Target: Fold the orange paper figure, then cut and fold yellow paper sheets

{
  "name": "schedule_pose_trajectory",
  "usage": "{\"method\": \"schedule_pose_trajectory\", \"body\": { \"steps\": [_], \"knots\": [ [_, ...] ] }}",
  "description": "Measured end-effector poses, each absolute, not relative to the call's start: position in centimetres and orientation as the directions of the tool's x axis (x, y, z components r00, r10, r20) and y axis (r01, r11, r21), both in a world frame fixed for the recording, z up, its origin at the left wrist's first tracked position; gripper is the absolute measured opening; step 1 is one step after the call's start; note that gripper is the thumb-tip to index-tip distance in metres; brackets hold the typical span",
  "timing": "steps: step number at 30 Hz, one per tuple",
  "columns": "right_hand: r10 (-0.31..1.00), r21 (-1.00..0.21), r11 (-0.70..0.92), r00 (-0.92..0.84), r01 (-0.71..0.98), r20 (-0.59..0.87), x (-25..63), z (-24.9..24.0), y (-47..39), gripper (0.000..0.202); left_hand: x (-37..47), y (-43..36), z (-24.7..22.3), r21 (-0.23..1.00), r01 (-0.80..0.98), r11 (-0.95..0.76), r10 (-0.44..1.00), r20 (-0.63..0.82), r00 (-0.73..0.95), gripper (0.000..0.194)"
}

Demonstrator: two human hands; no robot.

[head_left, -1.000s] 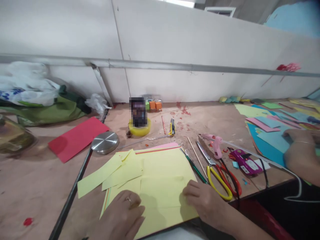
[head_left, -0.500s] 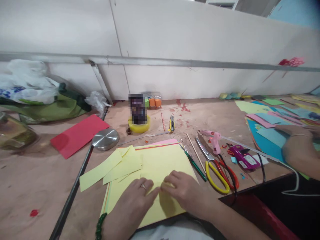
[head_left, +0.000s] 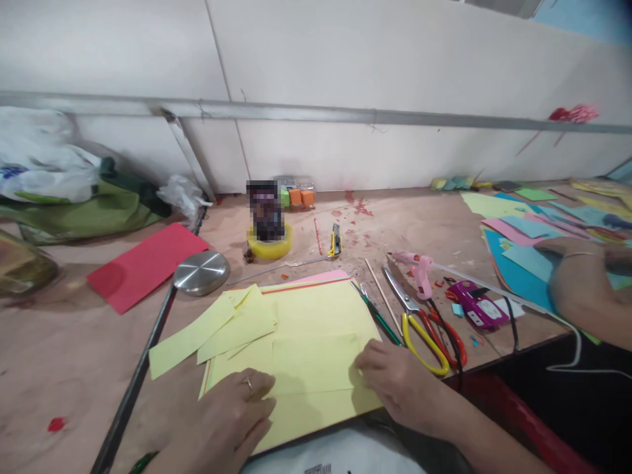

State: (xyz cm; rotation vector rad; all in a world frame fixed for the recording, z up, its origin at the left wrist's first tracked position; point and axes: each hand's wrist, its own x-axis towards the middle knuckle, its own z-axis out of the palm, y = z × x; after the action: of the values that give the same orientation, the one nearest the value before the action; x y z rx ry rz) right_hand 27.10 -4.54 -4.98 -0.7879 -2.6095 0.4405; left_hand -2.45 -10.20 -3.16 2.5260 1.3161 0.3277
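A pale yellow paper strip (head_left: 316, 365) lies across a stack of larger yellow sheets (head_left: 296, 424) at the table's near edge. My left hand (head_left: 230, 411), wearing a ring, rests by the strip's left end with its fingers apart. At the other end, my right hand (head_left: 395, 378) has its fingers curled over the strip's right edge; its thumb is hidden. Several loose yellow strips (head_left: 212, 326) overlap on the stack's upper left. Pink and orange sheet edges show under the stack's far side.
Green-handled tool (head_left: 385, 322), wooden stick (head_left: 382, 296), scissors (head_left: 424, 342), pink glue gun (head_left: 419, 273) and purple device (head_left: 476, 306) lie right. Yellow tape roll (head_left: 271, 247), cutter (head_left: 336, 240), metal disc (head_left: 201, 272) and red paper (head_left: 148, 266) lie beyond. Another person's arm (head_left: 587, 283) reaches over coloured papers.
My hands have moved apart from the middle of the yellow paper, the left one leftward and down, the right one rightward. The strip between them now shows. The view has shifted slightly.
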Motion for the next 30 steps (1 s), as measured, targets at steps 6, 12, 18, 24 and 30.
{"method": "schedule_pose_trajectory", "body": {
  "steps": [6, 12, 18, 24, 30],
  "knots": [
    [0.809, -0.340, 0.587, -0.537, 0.734, 0.237, 25.3, -5.8, -2.5, 0.033, -2.5, -8.9, -3.9, 0.273, 0.872, -0.407, 0.914, 0.130, 0.385, 0.033],
    [0.703, -0.502, 0.708, -0.562, 0.497, 0.434, 24.9, -5.4, -2.4, 0.018, -1.1, -8.2, -4.9, 0.306, 0.878, -0.368, 0.925, 0.220, 0.311, 0.076],
    [0.458, -0.373, 0.889, -0.541, 0.266, 0.705, 25.8, -3.2, -3.0, 0.013, -0.9, -8.9, -4.2, 0.336, 0.752, -0.567, 0.787, 0.492, 0.374, 0.059],
    [0.429, -0.139, 0.878, -0.623, 0.459, 0.654, 24.6, -3.6, -4.0, 0.017, 0.4, -9.6, -3.9, -0.004, 0.737, -0.676, 0.620, 0.538, 0.571, 0.041],
    [0.503, -0.225, 0.859, -0.675, 0.460, 0.540, 23.8, -6.5, -4.3, 0.025, 0.8, -8.6, -4.6, 0.015, 0.737, -0.675, 0.677, 0.410, 0.612, 0.038]
  ]
}}
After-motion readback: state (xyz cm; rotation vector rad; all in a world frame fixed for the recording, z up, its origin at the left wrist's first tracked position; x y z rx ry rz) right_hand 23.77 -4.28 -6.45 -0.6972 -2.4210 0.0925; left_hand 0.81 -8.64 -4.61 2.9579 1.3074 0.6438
